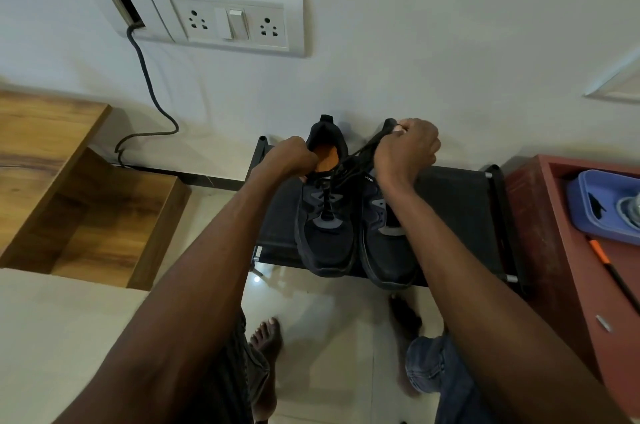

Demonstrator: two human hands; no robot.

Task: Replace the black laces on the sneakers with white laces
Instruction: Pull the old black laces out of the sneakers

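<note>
Two black sneakers are stood side by side, toes toward the person, on a low black rack (pixel 460 202) set against the wall, presumably so that the lacing faces upward and both hands can reach it. The left sneaker (pixel 323 215) is steadied at its collar by the left hand (pixel 289 155), whose fingers are curled over the rim of the opening beside the orange insole (pixel 327 158); this grip seems meant to keep the shoe from being dragged along as the lace is pulled. The black lace (pixel 360 151) is drawn taut from the upper eyelets of the left sneaker up and across to the right hand (pixel 407 146), which is clenched round its free end, raised above the heel of the right sneaker (pixel 386 229). The line of the lace suggests that it is being drawn out through the eyelets, while the lower rows are seen to be laced yet. The right sneaker is partly hidden under the right forearm, and whether its lace is in place cannot be told. No white laces are to be seen in this view. The task is judged to be at an early stage, with the unlacing of the first shoe in hand. Beside the rack, a red cabinet (pixel 554 250) bearing a blue tray (pixel 588 212) is seen.
</note>
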